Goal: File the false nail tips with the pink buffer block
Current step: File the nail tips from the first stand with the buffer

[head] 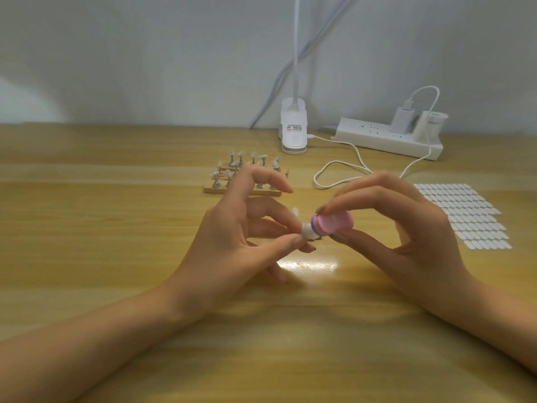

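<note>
Just right of the frame's centre, the pink buffer block (335, 223) is pinched in the right hand (412, 228). The thumb is curled beneath it and the fingertips are bent over its top, while the remaining fingers arch loosely above and hold nothing. The block's purple-edged end is set against a small white false nail tip (307, 231), which is pinched between the thumb and curled fingers of the left hand (232, 231) at mid-frame. The forefinger of that hand is raised and bent clear of the grip. Blur hides whether the tip is held bare or on a small mount, and the exact face being rubbed cannot be made out. Both hands are held just above the wooden table (116, 199), over a bright patch of reflected light. Filing is judged to be under way on this one tip, with buffer and tip already in contact. In the upper middle of the frame, behind the left hand, a wooden stand (212, 189) is seen carrying a cluster of further tips on metal pegs. Whether any of those are already filed cannot be told, so most of the set is best treated as work left to do. A sheet of white adhesive tabs (462, 213) lies untouched at the right.
</note>
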The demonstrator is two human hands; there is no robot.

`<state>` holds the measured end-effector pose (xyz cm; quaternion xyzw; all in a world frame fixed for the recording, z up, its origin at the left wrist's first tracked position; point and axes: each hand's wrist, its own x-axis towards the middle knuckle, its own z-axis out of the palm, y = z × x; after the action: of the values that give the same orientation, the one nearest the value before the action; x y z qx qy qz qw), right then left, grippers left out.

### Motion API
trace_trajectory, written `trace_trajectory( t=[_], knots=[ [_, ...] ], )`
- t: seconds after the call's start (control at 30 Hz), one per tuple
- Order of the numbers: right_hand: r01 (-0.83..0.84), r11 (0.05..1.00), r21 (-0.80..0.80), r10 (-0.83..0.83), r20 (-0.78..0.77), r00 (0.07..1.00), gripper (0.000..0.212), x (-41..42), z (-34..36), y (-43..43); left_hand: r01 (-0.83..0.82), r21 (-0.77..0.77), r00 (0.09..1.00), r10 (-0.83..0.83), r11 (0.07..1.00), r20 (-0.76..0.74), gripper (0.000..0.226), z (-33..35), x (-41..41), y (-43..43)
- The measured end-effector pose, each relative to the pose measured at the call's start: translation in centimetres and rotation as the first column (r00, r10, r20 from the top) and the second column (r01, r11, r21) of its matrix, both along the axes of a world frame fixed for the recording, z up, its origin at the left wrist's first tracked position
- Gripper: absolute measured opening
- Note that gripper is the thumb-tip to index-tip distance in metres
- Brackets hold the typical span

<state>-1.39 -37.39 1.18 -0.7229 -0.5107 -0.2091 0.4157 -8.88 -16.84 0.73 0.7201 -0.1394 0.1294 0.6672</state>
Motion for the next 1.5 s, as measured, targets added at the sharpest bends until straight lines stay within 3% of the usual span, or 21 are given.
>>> trace_trajectory(
  t=[0.5,0.67,1.0,1.33,1.5],
  knots=[
    [-0.01,0.999,-0.039,0.01,0.01,1.0,0.014,-1.0,0.0,0.5,-0.059,0.108,0.997,0.054,0.992,0.054,0.04,0.2,-0.3,-0.2],
    [0.054,0.998,-0.02,-0.054,-0.015,0.998,0.014,-0.8,0.3,0.4,-0.105,0.132,0.993,0.096,0.986,0.071,0.04,0.1,-0.2,-0.3],
    [0.089,0.992,-0.088,-0.075,0.158,0.985,0.01,-1.2,0.0,1.0,-0.186,0.24,0.981,0.165,0.953,0.105,0.042,0.2,-0.4,-0.5],
    [0.073,0.995,-0.065,-0.068,0.085,0.994,0.013,-0.6,0.1,0.7,-0.2,0.284,0.978,0.176,0.938,0.108,0.043,0.3,-0.4,-0.6],
    [0.089,0.991,-0.103,-0.072,0.162,0.984,0.012,-0.7,0.0,0.7,-0.197,0.287,0.979,0.171,0.937,0.113,0.04,0.4,-0.5,-0.6]
  ],
)
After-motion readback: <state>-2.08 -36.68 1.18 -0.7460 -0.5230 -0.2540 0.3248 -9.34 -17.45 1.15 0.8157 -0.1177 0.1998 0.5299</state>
